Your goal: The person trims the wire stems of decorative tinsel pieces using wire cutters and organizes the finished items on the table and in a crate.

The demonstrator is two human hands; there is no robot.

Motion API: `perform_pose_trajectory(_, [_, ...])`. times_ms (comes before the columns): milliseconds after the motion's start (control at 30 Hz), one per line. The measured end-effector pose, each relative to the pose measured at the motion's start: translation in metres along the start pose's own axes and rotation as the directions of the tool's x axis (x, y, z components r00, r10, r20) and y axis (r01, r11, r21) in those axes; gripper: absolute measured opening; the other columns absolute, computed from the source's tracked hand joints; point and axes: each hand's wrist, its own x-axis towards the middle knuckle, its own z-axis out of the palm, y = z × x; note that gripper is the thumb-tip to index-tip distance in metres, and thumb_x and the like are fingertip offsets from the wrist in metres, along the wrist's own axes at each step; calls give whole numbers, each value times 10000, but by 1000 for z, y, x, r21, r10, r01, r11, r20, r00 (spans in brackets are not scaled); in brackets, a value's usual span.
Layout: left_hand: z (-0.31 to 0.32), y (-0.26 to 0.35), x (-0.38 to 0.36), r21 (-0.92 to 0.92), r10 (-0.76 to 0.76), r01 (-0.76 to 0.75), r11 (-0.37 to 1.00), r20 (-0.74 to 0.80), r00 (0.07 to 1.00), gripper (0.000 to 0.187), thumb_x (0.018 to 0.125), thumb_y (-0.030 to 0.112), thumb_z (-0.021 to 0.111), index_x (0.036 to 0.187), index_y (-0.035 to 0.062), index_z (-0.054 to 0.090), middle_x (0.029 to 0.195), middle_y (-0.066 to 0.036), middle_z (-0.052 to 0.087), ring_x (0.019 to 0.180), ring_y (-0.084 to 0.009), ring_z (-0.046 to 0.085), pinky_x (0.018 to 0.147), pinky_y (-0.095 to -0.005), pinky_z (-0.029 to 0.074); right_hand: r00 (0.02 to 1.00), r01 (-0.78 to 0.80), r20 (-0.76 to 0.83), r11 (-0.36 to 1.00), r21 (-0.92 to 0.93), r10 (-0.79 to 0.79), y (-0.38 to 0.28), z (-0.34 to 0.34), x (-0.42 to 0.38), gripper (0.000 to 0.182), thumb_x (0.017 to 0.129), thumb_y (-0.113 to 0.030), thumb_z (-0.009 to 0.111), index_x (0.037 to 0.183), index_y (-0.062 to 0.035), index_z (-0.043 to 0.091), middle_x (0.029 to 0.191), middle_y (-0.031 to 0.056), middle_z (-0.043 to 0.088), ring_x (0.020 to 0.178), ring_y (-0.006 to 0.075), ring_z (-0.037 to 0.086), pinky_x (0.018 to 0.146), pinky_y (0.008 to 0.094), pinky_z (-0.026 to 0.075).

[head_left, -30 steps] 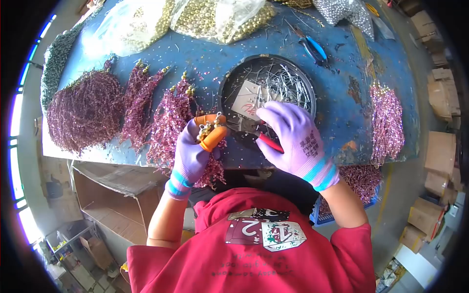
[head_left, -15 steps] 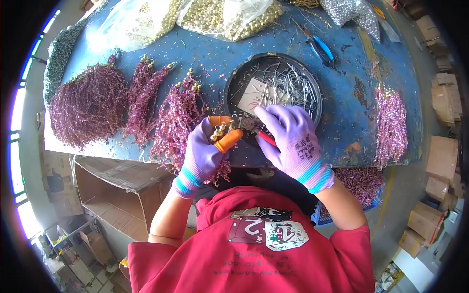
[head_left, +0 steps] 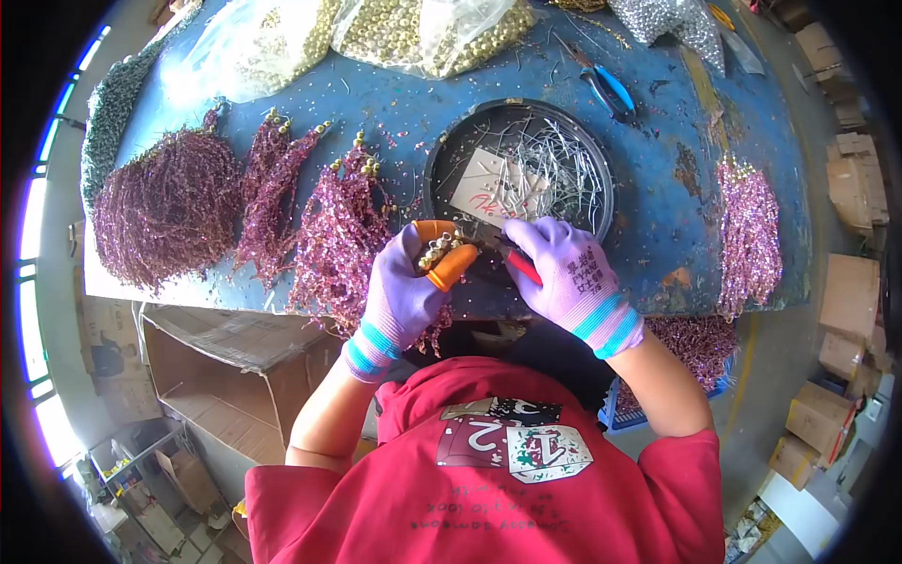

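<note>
My left hand (head_left: 410, 287), in a purple glove with orange finger caps, pinches a cluster of gold beads (head_left: 440, 251) with pink glitter strands trailing below the hand. My right hand (head_left: 562, 273), gloved in purple, is closed around red-handled pliers (head_left: 522, 265); their jaws point left at the beads. Behind both hands is a round black tray (head_left: 613, 193) with many thin silver wires (head_left: 568, 169) and a card with red writing (head_left: 484, 188). Bundles of pink glitter strands with gold bead tops (head_left: 343, 221) lie left of my left hand.
Bags of gold beads (head_left: 432, 38) and a bag of silver beads (head_left: 672, 33) lie along the far side of the blue table (head_left: 658, 235). Blue-handled pliers (head_left: 611, 91) rest right of the tray. A pink bundle (head_left: 749, 235) lies at the right; a cardboard box (head_left: 230, 376) stands below left.
My right hand has drawn its fingers in around the pliers and moved slightly down. My left hand has shifted slightly right with the beads. The camera view has moved a little.
</note>
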Motion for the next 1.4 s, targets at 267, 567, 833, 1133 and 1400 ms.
perform_pose_trajectory(267, [-1,-1,1,-51,-14,15,999,24,1000,268,853,116,688,1099,28,624,741,43,604,577,-13,489,513,-179,378,991,-8,-121,910,414,64,5,4,1,270,825,-107,637,1069,-18,562,872,145,626,774,259,643,714,353,500])
perform_pose_trajectory(567, [1,-15,-2,77,243,-248,966,70,968,251,842,100,694,1079,30,648,895,-57,675,778,-100,613,678,-247,485,970,-220,154,420,880,186,-7,0,17,291,907,-83,584,1188,-23,537,1019,1,600,917,76,559,864,247,445])
perform_pose_trajectory(833, [-4,-5,-7,286,281,-307,908,129,951,249,814,170,718,1029,60,659,910,-134,675,802,-275,674,701,-348,522,953,-286,218,392,875,209,-17,-3,16,260,880,-68,601,1133,-44,545,967,-5,560,888,71,534,833,250,441])
perform_pose_trajectory(1133, [-36,-6,-36,352,218,-249,902,124,968,284,829,169,702,1066,40,615,858,-112,649,738,-217,646,660,-342,509,969,222,-224,783,582,-109,-37,4,9,227,851,-64,607,1064,-48,530,969,103,582,892,268,580,817,357,444])
perform_pose_trajectory(1400, [-106,44,-74,137,111,-79,987,-245,963,217,822,86,666,1026,14,640,758,42,589,654,-47,520,606,-179,399,979,-181,162,160,970,123,-34,1,6,307,895,8,533,1199,-20,500,1026,3,584,963,76,538,892,246,422])
